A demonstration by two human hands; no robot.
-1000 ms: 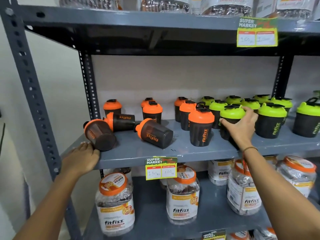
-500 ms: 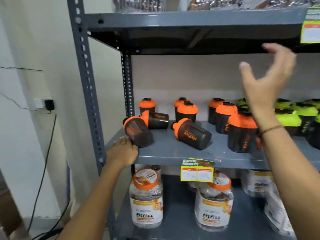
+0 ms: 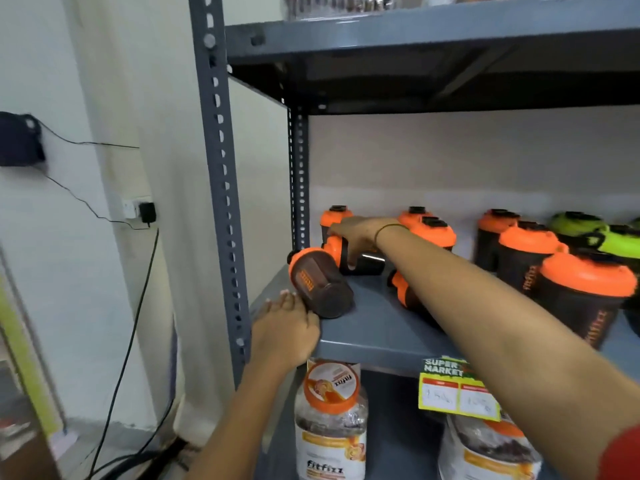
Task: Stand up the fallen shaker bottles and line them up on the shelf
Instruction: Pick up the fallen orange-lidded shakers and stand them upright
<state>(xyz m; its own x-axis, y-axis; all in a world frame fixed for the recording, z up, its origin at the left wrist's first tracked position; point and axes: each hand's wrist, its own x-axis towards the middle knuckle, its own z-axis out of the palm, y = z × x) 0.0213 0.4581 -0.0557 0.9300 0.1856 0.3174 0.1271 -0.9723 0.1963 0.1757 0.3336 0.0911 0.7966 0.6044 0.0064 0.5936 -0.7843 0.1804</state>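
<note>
Three black shaker bottles with orange lids lie on their sides on the grey shelf (image 3: 374,337). The nearest fallen bottle (image 3: 320,285) lies at the shelf's left front corner. My left hand (image 3: 284,332) rests flat on the shelf edge, its fingertips touching that bottle. My right hand (image 3: 356,237) reaches across and closes over the second fallen bottle (image 3: 367,263) behind it. My right forearm partly hides the third fallen bottle (image 3: 407,292). Upright orange-lidded bottles (image 3: 585,296) stand at the right and along the back.
Green-lidded shakers (image 3: 620,239) stand at the far right. Fitfizz jars (image 3: 330,424) fill the shelf below, behind a yellow price tag (image 3: 457,393). The grey perforated upright post (image 3: 221,188) borders the shelf on the left. A wall socket with cables (image 3: 143,213) lies further left.
My right hand has come down from the air and across to the left, landing on the second fallen bottle. The view has swung left. My left hand stays on the shelf edge.
</note>
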